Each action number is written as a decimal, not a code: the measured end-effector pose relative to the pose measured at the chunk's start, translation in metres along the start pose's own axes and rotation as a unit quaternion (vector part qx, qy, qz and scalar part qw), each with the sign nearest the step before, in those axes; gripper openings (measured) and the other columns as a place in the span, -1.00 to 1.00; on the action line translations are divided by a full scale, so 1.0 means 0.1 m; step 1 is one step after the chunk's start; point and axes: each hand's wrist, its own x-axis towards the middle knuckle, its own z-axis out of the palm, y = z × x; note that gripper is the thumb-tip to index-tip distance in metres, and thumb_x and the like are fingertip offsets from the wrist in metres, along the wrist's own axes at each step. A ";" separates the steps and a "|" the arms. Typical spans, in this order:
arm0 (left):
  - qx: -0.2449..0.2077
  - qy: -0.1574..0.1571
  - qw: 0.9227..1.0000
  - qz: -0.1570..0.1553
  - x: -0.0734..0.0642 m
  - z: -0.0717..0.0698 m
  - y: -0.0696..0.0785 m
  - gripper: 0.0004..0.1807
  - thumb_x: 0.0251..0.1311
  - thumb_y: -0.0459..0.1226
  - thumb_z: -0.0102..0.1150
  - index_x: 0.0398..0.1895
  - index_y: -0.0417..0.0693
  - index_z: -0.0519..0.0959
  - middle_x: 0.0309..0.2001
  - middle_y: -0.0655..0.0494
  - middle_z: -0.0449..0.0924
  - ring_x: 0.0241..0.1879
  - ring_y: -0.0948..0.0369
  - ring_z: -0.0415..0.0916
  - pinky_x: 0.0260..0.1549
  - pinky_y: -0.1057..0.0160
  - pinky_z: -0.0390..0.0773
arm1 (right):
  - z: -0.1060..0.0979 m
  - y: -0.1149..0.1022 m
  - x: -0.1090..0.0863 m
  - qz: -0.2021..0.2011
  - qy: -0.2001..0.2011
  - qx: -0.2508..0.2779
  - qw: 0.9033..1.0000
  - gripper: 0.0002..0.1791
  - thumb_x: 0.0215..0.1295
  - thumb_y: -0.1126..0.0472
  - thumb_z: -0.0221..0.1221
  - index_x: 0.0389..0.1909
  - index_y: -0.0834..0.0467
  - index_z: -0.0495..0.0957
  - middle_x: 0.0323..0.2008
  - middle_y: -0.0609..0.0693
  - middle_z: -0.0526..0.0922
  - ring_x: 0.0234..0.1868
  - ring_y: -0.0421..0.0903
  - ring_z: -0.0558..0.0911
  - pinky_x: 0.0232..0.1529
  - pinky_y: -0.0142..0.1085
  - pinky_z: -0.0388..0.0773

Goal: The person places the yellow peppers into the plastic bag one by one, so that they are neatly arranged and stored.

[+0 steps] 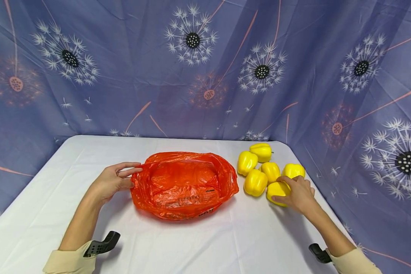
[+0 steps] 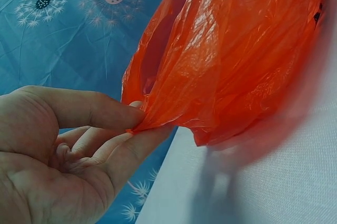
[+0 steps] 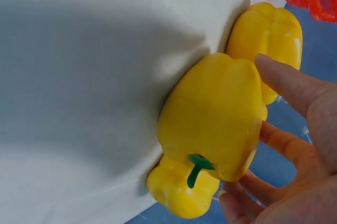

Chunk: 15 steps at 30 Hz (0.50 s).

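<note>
A red plastic bag (image 1: 185, 186) lies with its mouth spread wide in the middle of the white table. My left hand (image 1: 111, 180) pinches the bag's left edge; in the left wrist view the thumb and fingers (image 2: 150, 142) meet on the thin red film. On the right, my right hand (image 1: 299, 194) reaches over the nearest yellow bell pepper (image 1: 276, 192), thumb and fingers spread around it. From the right wrist, this bell pepper (image 3: 210, 113) shows a green stem, with the thumb tip right at its edge. Part of it is hidden by the hand in the head view.
Several more yellow bell peppers (image 1: 255, 182) lie grouped between the bag and the table's right edge. The white tablecloth (image 1: 178, 247) covers the table. A patterned blue curtain (image 1: 140, 76) hangs behind it and along the sides.
</note>
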 end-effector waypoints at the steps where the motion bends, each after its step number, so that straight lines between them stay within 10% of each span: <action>1: 0.000 0.001 1.000 0.000 0.00 0.00 0.00 -0.22 0.04 -0.61 0.07 0.47 -0.34 0.28 0.31 -0.27 0.50 -0.20 0.26 0.69 -0.23 0.21 0.71 | 0.01 0.00 0.00 0.001 0.003 0.001 1.000 -0.27 -0.04 -0.11 0.52 0.13 0.15 0.57 0.03 0.53 0.45 0.01 0.55 0.35 -0.28 0.12 0.28; 15: 0.001 0.000 1.000 0.001 0.00 0.01 0.00 -0.22 0.04 -0.60 0.07 0.46 -0.35 0.29 0.32 -0.29 0.48 -0.18 0.27 0.70 -0.25 0.22 0.71 | 0.13 -0.01 -0.02 -0.015 0.056 0.032 0.998 -0.41 -0.03 0.01 0.54 -0.03 0.20 0.58 -0.02 0.53 0.46 0.02 0.52 0.34 -0.17 0.22 0.29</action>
